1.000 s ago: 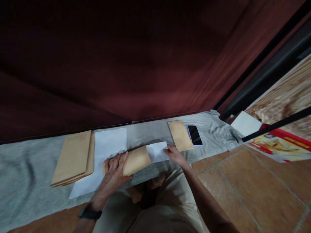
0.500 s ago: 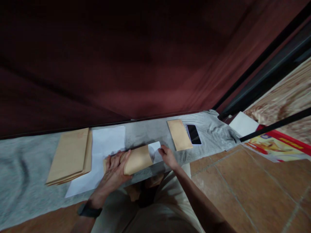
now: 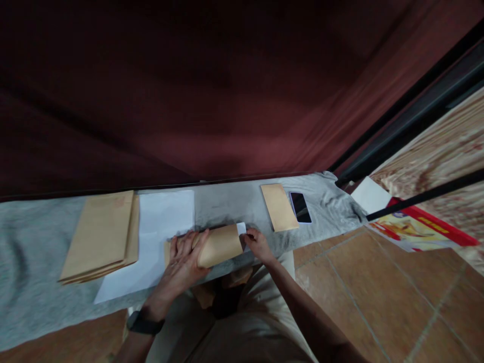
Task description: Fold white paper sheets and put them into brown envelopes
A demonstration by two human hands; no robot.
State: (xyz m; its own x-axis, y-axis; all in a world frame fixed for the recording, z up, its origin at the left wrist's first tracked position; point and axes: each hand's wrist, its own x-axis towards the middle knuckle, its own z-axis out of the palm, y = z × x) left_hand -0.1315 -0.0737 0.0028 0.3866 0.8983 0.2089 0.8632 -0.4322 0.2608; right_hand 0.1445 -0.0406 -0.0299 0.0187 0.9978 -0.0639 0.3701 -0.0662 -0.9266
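My left hand lies flat on a brown envelope that rests on a grey cloth in front of me. My right hand pinches the last visible strip of a folded white paper at the envelope's right, open end. Most of the paper is hidden inside the envelope.
A stack of brown envelopes lies at the left, beside white sheets. A single brown envelope and a dark phone lie at the right. A maroon curtain hangs behind. Tiled floor and a red-yellow booklet are at the right.
My right hand has pushed the white paper leftward into the envelope; only a small strip still shows. My left hand stayed on the envelope.
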